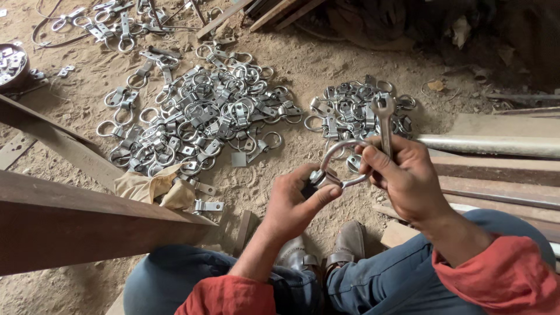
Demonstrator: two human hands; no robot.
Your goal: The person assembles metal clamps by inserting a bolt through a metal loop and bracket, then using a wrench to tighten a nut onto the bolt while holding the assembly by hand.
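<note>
Steel ring clamp (341, 160) sits at centre frame, held between both my hands above the sandy floor (326, 64). My left hand (294, 204) has its grip closed on the clamp's lower left end, thumb pressed across the bolt there. My right hand (402, 175) closes its grip on the ring's right side and also on a spanner (385, 122), which stands upright above the fingers. Two piles of like clamps lie beyond: a big one (204, 114) upper left, a smaller one (356, 108) just behind the spanner.
</note>
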